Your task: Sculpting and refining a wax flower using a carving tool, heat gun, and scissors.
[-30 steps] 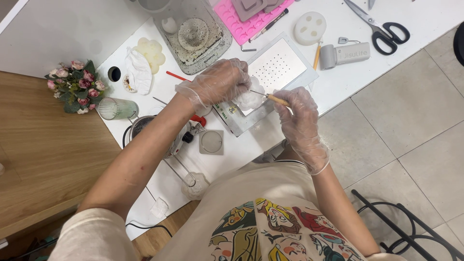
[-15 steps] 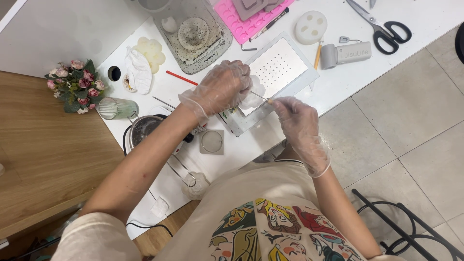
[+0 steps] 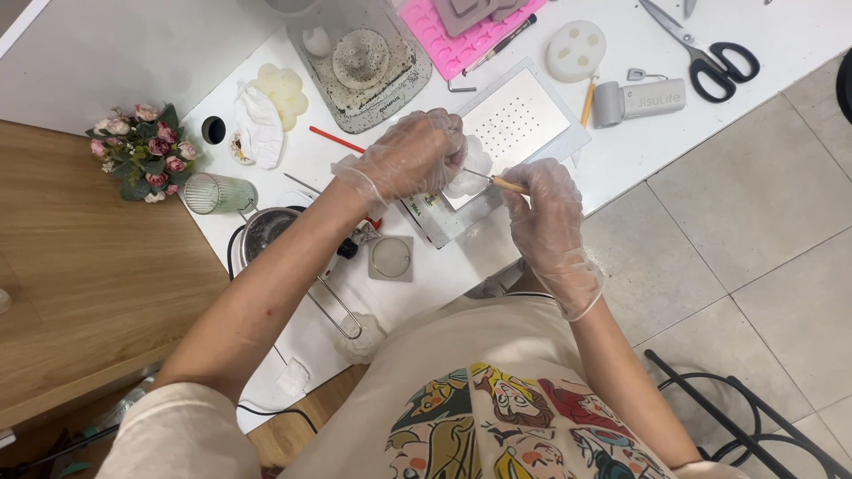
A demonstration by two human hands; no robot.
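Observation:
Both hands wear thin clear gloves. My left hand (image 3: 413, 158) is closed over a small white moulded piece (image 3: 468, 175), holding it above a metal tray (image 3: 444, 217) at the table's front edge. My right hand (image 3: 543, 208) pinches a thin tool with a wooden handle (image 3: 508, 184); its metal tip points left and touches the white piece. A perforated white plate (image 3: 515, 120) lies on the tray just behind the hands.
On the white table: a pink silicone mould (image 3: 461, 40), a clear container with a round white cast (image 3: 359, 58), a round white mould (image 3: 575, 51), black scissors (image 3: 710, 58), a grey cylinder device (image 3: 639, 99), a small pot (image 3: 266, 232), a ribbed glass (image 3: 217, 193), a flower posy (image 3: 142, 151).
My right hand has moved up and left toward the white piece, bringing the tool tip onto it. My left hand has shifted slightly while keeping hold of the piece.

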